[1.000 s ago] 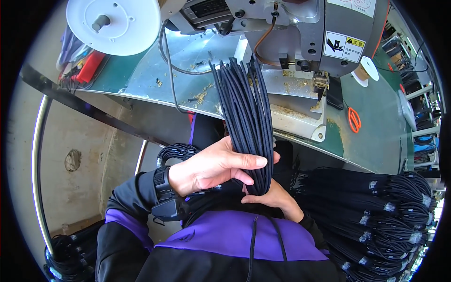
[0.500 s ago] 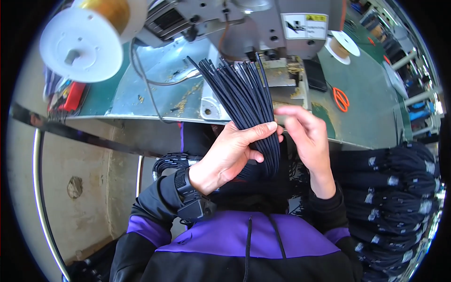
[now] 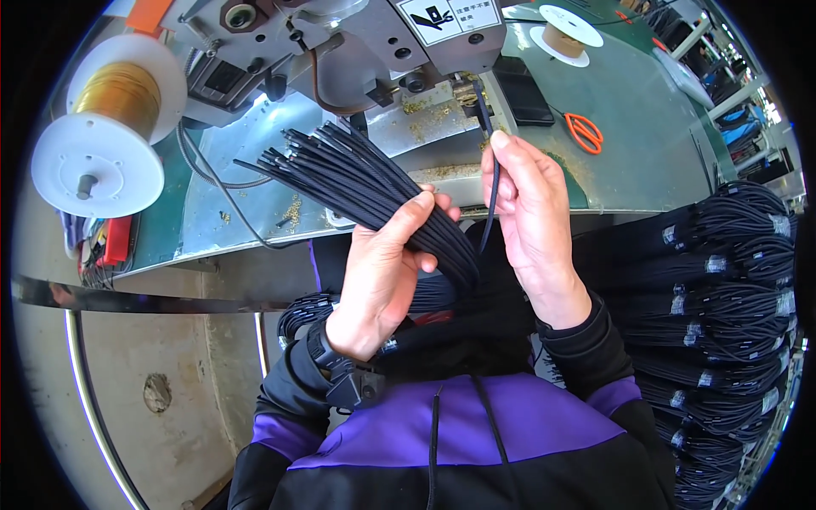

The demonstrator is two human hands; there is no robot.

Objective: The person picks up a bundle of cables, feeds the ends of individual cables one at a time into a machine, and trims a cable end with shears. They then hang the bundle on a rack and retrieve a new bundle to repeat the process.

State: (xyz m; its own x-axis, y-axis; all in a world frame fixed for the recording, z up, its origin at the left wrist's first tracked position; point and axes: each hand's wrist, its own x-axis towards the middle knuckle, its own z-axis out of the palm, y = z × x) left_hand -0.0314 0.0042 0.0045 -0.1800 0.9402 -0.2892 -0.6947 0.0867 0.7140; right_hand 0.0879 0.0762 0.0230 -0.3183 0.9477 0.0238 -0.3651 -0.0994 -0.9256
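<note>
My left hand [image 3: 387, 246] is closed round a thick bundle of black cords [image 3: 365, 183], their cut ends fanning toward the upper left. One single black cord [image 3: 492, 191] is pinched between the thumb and fingers of my right hand [image 3: 531, 191]. That cord's tip points up at the metal working parts [image 3: 466, 95] of a grey machine [image 3: 357, 72]; whether it touches them I cannot tell. Its lower part curves down toward the bundle.
A spool of golden wire [image 3: 117, 89] hangs at the upper left. Orange-handled scissors [image 3: 584, 134], a black flat device [image 3: 523, 92] and another spool [image 3: 568, 36] lie on the green table [image 3: 629, 174]. Tied bundles of black cords [image 3: 722, 297] are heaped at the right.
My right hand has taken hold of one cord, separated it from the bundle and raised it to the machine. My left hand and bundle have moved left, the bundle now tilting further left.
</note>
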